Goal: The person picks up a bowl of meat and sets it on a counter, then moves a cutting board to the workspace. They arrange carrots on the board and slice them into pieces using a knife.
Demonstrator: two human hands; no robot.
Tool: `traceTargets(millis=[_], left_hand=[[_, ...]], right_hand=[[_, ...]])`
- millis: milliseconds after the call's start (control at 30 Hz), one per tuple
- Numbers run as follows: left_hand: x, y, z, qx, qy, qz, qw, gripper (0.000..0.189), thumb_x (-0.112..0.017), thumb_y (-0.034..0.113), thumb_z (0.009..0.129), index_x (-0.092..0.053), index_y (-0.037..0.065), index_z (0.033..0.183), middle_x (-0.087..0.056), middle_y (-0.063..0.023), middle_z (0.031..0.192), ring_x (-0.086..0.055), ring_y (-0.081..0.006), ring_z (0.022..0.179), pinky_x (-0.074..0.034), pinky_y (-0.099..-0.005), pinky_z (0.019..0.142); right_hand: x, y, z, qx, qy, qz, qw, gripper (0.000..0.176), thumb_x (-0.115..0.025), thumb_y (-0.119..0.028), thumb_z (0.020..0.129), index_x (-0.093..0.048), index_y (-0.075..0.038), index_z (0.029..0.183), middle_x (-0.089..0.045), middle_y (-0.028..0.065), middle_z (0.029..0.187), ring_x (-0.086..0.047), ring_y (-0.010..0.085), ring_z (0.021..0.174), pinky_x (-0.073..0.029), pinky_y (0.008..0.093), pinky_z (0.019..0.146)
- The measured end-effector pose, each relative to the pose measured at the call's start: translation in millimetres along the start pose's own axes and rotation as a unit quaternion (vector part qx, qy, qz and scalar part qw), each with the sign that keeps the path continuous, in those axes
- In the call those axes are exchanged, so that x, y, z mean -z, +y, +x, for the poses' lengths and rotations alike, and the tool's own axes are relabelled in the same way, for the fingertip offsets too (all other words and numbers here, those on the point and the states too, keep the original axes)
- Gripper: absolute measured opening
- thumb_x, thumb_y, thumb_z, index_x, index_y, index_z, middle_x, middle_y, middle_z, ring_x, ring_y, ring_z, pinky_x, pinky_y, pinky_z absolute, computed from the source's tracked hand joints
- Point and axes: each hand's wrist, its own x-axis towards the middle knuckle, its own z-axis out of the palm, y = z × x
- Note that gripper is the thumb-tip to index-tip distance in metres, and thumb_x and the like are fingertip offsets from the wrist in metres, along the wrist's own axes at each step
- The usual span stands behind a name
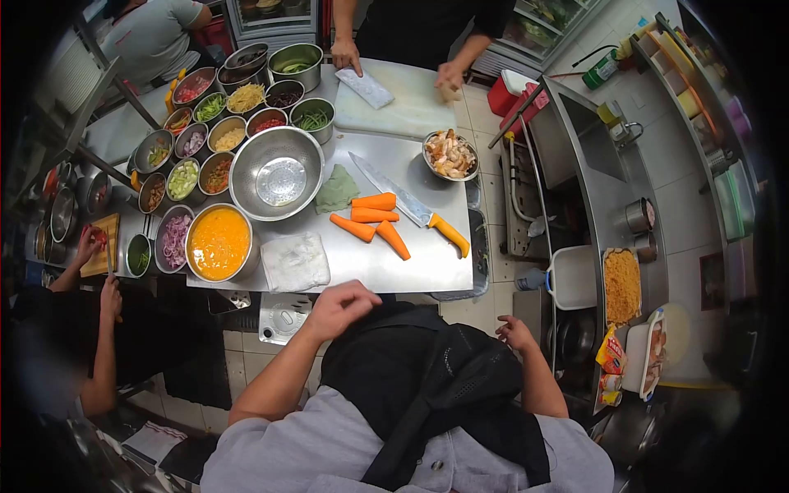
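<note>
My left hand (345,309) is held just off the table's near edge, palm down, its fingers loosely bent and nothing visible in them. Low at my right side is my right hand (516,333), empty, with fingers apart. Several peeled carrots (374,215) lie on the steel table (427,278). Beyond them rests a large knife (403,195) with a yellow handle pointing toward me. Left of the carrots are a green cloth (335,191) and a folded white cloth (296,262), the latter nearest my left hand.
A steel bowl (241,177), a pot of orange liquid (218,244) and several containers of cut vegetables crowd the left. A bowl of browned pieces (450,156) stands at the right corner. Across the table, a co-worker's hand touches a wrapped bundle (365,87). Another person cuts at left.
</note>
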Motion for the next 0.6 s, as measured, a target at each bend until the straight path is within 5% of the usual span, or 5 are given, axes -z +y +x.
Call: traceTargets(millis=[167, 200, 367, 600], left_hand=[[-4.8, 114.0, -5.6, -0.177, -0.251, -0.062, 0.950, 0.020, -0.079, 0.003, 0.084, -0.075, 0.005, 0.104, -0.065, -0.0083, 0.099, -0.064, -0.0174, 0.078, -0.051, -0.0287, 0.066], [-8.8, 124.3, -5.7, -0.183, -0.281, -0.059, 0.940, 0.017, -0.082, 0.002, 0.080, -0.075, 0.003, 0.096, -0.065, -0.0119, 0.096, -0.066, -0.0250, 0.078, -0.051, -0.0324, 0.065], [-28.1, 128.7, -4.1, -0.247, -0.305, -0.071, 0.917, 0.014, -0.079, -0.002, 0.081, -0.073, 0.003, 0.093, -0.063, -0.0114, 0.092, -0.065, -0.0252, 0.074, -0.049, -0.0326, 0.059], [-39.5, 126.6, -6.0, -0.207, -0.274, -0.073, 0.936, 0.012, -0.077, -0.002, 0.081, -0.071, 0.003, 0.091, -0.063, -0.0094, 0.088, -0.064, -0.0243, 0.073, -0.049, -0.0325, 0.058]], right_hand=[[3.5, 28.4, 5.3, -0.031, -0.013, -0.019, 0.999, 0.048, -0.054, -0.002, 0.091, -0.053, 0.003, 0.138, -0.075, 0.0189, 0.098, -0.073, 0.0244, 0.080, -0.057, 0.0351, 0.073], [1.8, 26.4, 1.4, -0.029, -0.013, -0.020, 0.999, 0.048, -0.054, -0.002, 0.091, -0.053, 0.003, 0.138, -0.075, 0.0189, 0.098, -0.073, 0.0244, 0.080, -0.057, 0.0351, 0.073], [4.3, 27.8, -3.1, -0.065, -0.026, -0.043, 0.997, 0.046, -0.056, -0.003, 0.091, -0.055, 0.002, 0.137, -0.075, 0.0195, 0.098, -0.074, 0.0256, 0.077, -0.057, 0.0363, 0.071], [14.0, 9.7, -0.7, -0.013, -0.010, -0.066, 0.998, 0.048, -0.057, -0.006, 0.090, -0.055, 0.002, 0.137, -0.075, 0.0179, 0.097, -0.074, 0.0245, 0.078, -0.058, 0.0357, 0.073]])
